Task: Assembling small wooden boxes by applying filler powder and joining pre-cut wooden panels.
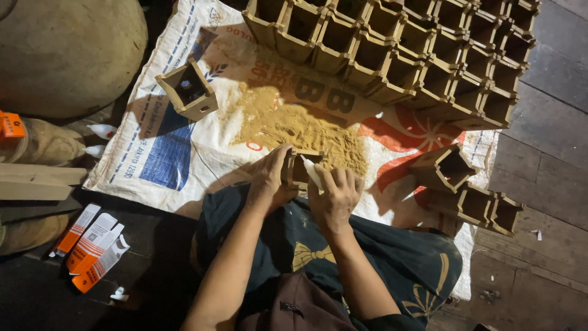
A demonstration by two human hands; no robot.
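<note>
Head view looks straight down on a person seated on the floor, and both hands are busy over the printed woven sack [159, 153] spread in front of the knees. The left hand [269, 175] has its fingers wrapped closed around a small wooden box [295, 167], holding it just at the near edge of the sawdust pile [294, 125] that sits mid-sack. The right hand [335, 193] is closed too, pinching a small white glue tube [312, 173] with its nozzle touching the box's side.

So where does the work stand? By my reading, well along. Beyond the sawdust pile, at the sack's far edge, a big block of finished boxes [416, 49] stands packed in rows, open tops up. To the right of the pile, a few more boxes [471, 193] lie tipped on their sides, and whether those are done or waiting I can't tell. One lone box [187, 91] sits left of the pile.

Left of the sack, spent-looking white tubes [101, 138] lie at its edge, and orange-and-white cartons [92, 248] are scattered on the dark floor. Plenty of glue used, it seems, with at least the one box in hand left to finish.
</note>
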